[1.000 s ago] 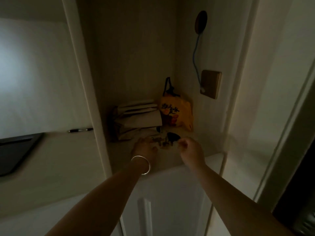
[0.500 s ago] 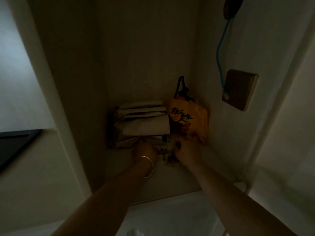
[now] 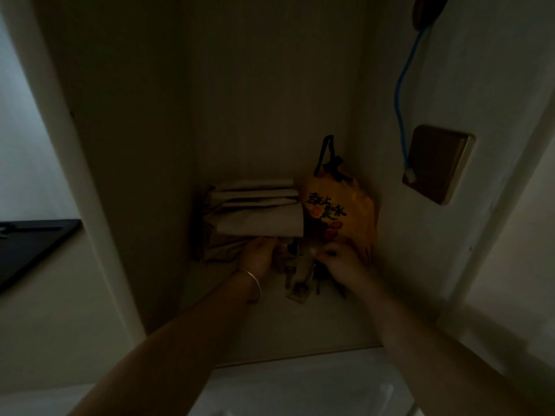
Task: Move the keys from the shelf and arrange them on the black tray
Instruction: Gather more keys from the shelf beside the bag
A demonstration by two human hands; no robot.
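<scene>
Dim cream-walled alcove with a pale shelf [image 3: 255,319] at its base; a stack of folded beige paper bags [image 3: 255,214] sits at the back, an orange plastic bag with black handles and printed characters [image 3: 339,214] beside it on the right. A brown square wall plate [image 3: 438,163] with a blue cable [image 3: 402,85] hangs on the right wall. Off to the left, on the adjoining pale surface [image 3: 45,310], a corner of the flat black tray [image 3: 33,244] shows, well apart from the shelf.

Change from 1 s ago: the view has pushed in closer to the alcove, and both hands have gone from the shelf's front edge to deep in, just in front of the bags. The left hand [image 3: 259,256], silver bangle [image 3: 252,280] on the wrist, and the right hand [image 3: 339,259] now flank the bunch of dull metal keys with a dark fob [image 3: 300,277], which hangs or trails below between them, its low end at or near the shelf. Fingers on both sides curl in toward the bunch; too dark to tell whether either hand is actually clamped on it.

Judgement: pickup looks under way, not finished. Keys are at the shelf, 0 visible on the tray. Next needs a secure hold on the whole bunch, then a carry left.
</scene>
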